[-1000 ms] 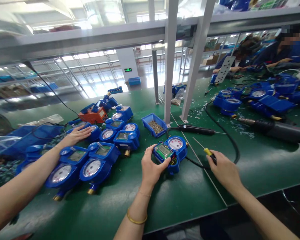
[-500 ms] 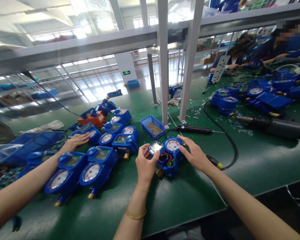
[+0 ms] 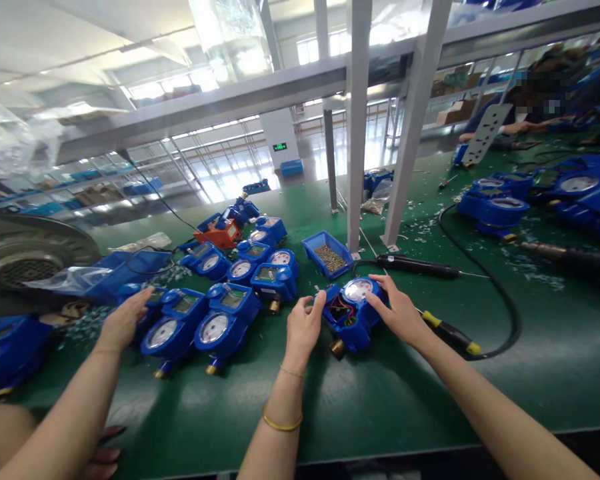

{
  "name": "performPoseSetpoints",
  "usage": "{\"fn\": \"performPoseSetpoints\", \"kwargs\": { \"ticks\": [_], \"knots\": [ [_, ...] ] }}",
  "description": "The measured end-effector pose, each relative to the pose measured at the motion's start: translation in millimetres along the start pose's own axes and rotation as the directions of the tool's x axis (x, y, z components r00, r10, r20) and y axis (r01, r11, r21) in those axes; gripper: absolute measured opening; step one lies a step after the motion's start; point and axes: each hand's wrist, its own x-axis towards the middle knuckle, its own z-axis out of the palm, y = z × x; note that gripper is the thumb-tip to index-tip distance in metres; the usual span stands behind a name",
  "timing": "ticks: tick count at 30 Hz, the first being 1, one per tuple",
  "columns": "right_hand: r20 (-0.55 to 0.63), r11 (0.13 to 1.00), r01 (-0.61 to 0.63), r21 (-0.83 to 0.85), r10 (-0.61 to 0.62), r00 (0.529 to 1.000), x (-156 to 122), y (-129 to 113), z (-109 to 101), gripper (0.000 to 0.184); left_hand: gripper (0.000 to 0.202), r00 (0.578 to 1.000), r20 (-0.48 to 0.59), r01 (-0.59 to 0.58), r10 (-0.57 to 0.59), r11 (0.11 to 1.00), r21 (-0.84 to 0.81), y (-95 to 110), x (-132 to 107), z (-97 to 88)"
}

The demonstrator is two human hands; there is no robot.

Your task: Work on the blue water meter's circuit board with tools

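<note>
- An opened blue water meter [image 3: 353, 317] is seen on the green bench [image 3: 430, 400], near its front edge and roughly at the middle of its width.
- The meter's cover is off on the left side: red and dark wiring is exposed there, while the round white dial on the right side remains in place.
- The left hand [image 3: 303, 327] is closed loosely against the meter's left edge, with thumb and forefinger pinched at the open compartment; whether a small part is held between them cannot be told.
- The right hand [image 3: 400, 313] is spread open over the meter's right side, fingertips resting on the dial rim, nothing grasped.
- A yellow-handled screwdriver [image 3: 450, 335] is laid down just to the right of the right hand, touched by neither hand.
- A black power screwdriver [image 3: 415, 265] with its cable lies behind the meter, and a small blue tray of screws [image 3: 329, 253] stands just beyond the meter's rear left.
- By judgement, the work is at an early to middle stage: the housing has been opened and the tool set aside, but the inner parts are not yet dealt with and the cover is not refitted.
- A cluster of closed meters [image 3: 230, 293] is gathered toward the bench's left part.
- A co-worker's hand [image 3: 125, 320] rests on one of those meters near the left edge.
</note>
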Motion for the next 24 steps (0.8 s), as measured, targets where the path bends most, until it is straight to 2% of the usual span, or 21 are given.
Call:
{"fn": "performPoseSetpoints", "kwargs": {
  "ticks": [3,6,7,8,9,10,11,12,13,15,17,19,21,24],
  "knots": [
    [0.009,1.0,-0.009,-0.008,0.009,1.0,2,1,3,0.077,0.066,0.999,-0.031,-0.02,0.02,1.0,-0.019,-7,-14,-8.2],
    [0.011,1.0,-0.017,-0.017,0.017,1.0,3,3,4,0.08,0.066,0.985,-0.162,-0.074,0.066,0.996,-0.047,-11,-46,-12.4],
    [0.011,0.999,-0.024,-0.023,0.024,1.0,3,3,4,0.081,0.066,0.984,-0.166,-0.08,0.065,0.993,-0.084,-12,-60,-11.0],
    [0.009,0.999,-0.031,-0.032,0.031,0.999,3,2,4,0.081,0.067,0.994,-0.103,-0.059,0.044,0.986,-0.153,-13,-74,-7.5],
    [0.004,0.998,-0.038,-0.042,0.038,0.999,4,1,5,0.082,0.069,1.0,0.024,0.008,-0.002,0.97,-0.242,-14,-88,-2.0],
    [-0.003,0.997,-0.045,-0.054,0.045,0.999,4,-1,6,0.082,0.071,0.981,0.184,0.114,-0.056,0.939,-0.323,-16,-101,5.3],
    [-0.01,0.996,-0.052,-0.067,0.051,0.999,3,-4,8,0.082,0.074,0.941,0.323,0.225,-0.099,0.896,-0.383,-17,-112,13.8],
    [-0.016,0.995,-0.059,-0.081,0.058,0.998,2,-7,10,0.082,0.078,0.909,0.398,0.305,-0.122,0.846,-0.437,-18,-121,22.7],
    [-0.023,0.993,-0.066,-0.094,0.064,0.998,0,-10,13,0.081,0.081,0.895,0.424,0.358,-0.139,0.791,-0.496,-18,-127,31.3],
    [-0.033,0.989,-0.082,-0.121,0.078,0.996,-6,-17,20,0.079,0.08,0.905,0.382,0.4,-0.187,0.676,-0.619,-17,-133,44.2],
    [-0.04,0.985,-0.098,-0.142,0.093,0.995,-15,-23,26,0.077,0.062,0.907,0.331,0.421,-0.259,0.565,-0.71,-14,-132,49.2],
    [-0.038,0.979,-0.11,-0.171,0.105,0.994,-26,-29,30,0.073,0.045,0.887,0.321,0.452,-0.331,0.479,-0.753,-10,-130,47.3],
    [-0.032,0.967,-0.115,-0.227,0.11,0.993,-35,-35,31,0.067,0.038,0.862,0.325,0.481,-0.389,0.425,-0.767,-5,-131,43.0],
    [-0.027,0.941,-0.102,-0.322,0.099,0.995,-42,-44,29,0.056,0.036,0.838,0.325,0.508,-0.439,0.406,-0.76,1,-136,39.4]
  ]
}}
